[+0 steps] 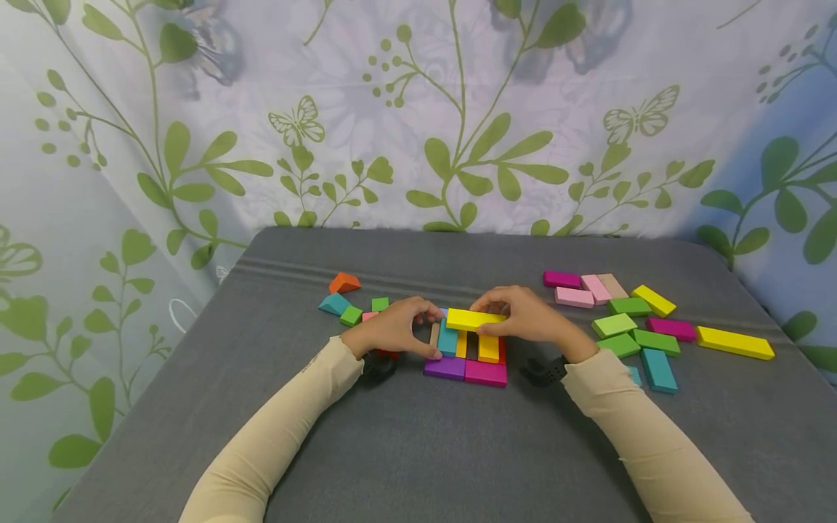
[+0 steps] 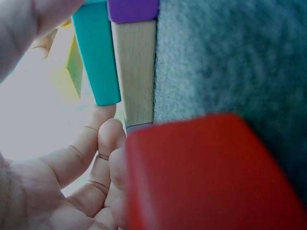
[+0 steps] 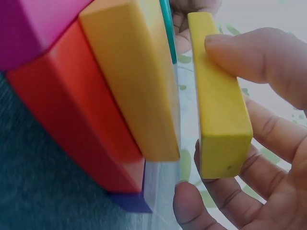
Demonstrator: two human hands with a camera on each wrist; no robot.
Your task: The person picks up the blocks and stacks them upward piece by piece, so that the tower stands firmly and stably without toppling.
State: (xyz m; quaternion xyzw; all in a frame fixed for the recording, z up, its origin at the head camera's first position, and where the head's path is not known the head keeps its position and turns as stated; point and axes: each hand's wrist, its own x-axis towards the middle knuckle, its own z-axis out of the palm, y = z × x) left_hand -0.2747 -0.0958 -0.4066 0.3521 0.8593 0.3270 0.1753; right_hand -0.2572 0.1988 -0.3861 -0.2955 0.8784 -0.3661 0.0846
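My right hand [image 1: 523,314] holds a long yellow block [image 1: 472,319] between thumb and fingers. In the right wrist view, a gap shows between this yellow block [image 3: 223,103] and the orange block [image 3: 134,72] below it. My left hand [image 1: 400,325] has its thumb and fingertips at the two ends of a teal block [image 1: 447,338], pinching it lengthwise. That teal block [image 2: 97,55] lies on top of a plain wooden block [image 2: 135,72]. Purple [image 1: 445,367] and magenta [image 1: 486,373] blocks form the near side of the low structure, with a red block [image 3: 81,105] under the orange one.
Left of the structure lie an orange-red triangular block [image 1: 344,282], a teal one [image 1: 335,303] and small green blocks [image 1: 351,315]. A red block [image 2: 211,172] sits close by the left wrist. On the right are scattered green, pink, magenta and teal [image 1: 659,370] blocks and a long yellow one [image 1: 735,343].
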